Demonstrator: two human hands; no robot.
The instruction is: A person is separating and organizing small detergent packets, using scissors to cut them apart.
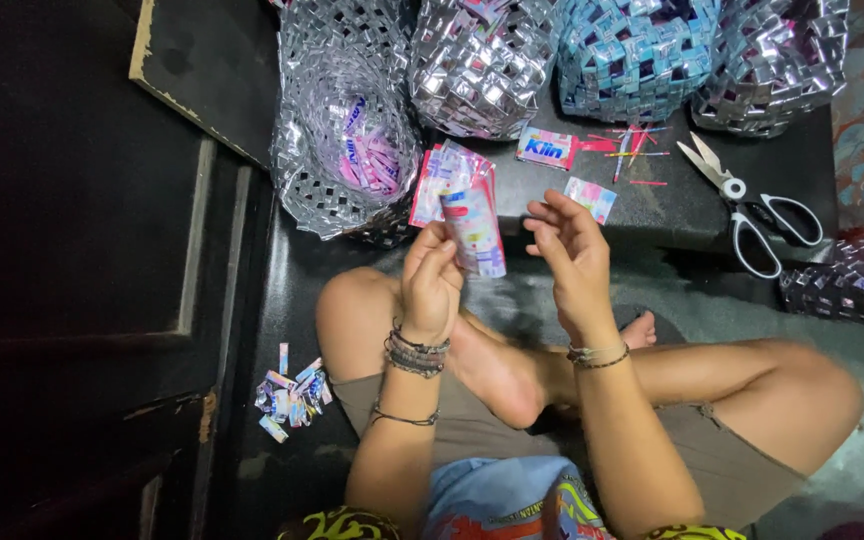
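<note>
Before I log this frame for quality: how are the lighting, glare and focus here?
Head view: the left third is deep shadow, almost black; bright glare speckles the silvery woven baskets; the left hand, the sachet strip it holds and the open right hand are evenly lit and fairly sharp; the scissors read clearly; wide-angle bending at the edges.

- The sachet wrapper (474,228) in my left hand (430,285) is pink, white and blue.
- Woven baskets: one silver (482,65), one blue (637,55).
- Scissors (752,205) have white handles.
</note>
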